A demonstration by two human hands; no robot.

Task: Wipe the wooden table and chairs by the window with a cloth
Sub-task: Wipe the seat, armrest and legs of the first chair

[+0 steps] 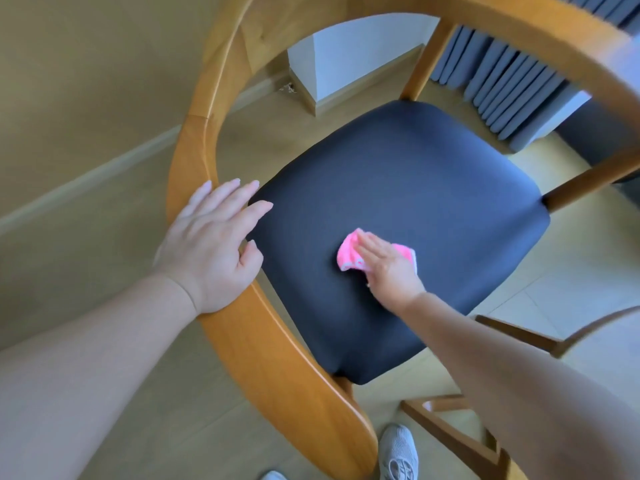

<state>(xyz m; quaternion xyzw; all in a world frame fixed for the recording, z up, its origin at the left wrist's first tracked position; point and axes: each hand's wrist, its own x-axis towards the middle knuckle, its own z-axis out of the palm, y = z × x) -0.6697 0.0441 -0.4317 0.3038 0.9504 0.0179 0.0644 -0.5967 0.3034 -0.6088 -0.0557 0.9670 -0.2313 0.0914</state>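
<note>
Cloth [349, 258] pressed on chair seat [433, 202]; second chair [519, 336] beside.

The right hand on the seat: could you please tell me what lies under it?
Under the right hand lies a pink cloth, pressed flat on the chair's dark seat. Its edges show on both sides of the fingers; the middle part is covered by the hand.

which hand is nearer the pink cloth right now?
Right. The right hand presses flat on the pink cloth on the dark seat cushion. The left hand is apart from it, resting on the wooden armrest at the seat's edge.
</note>
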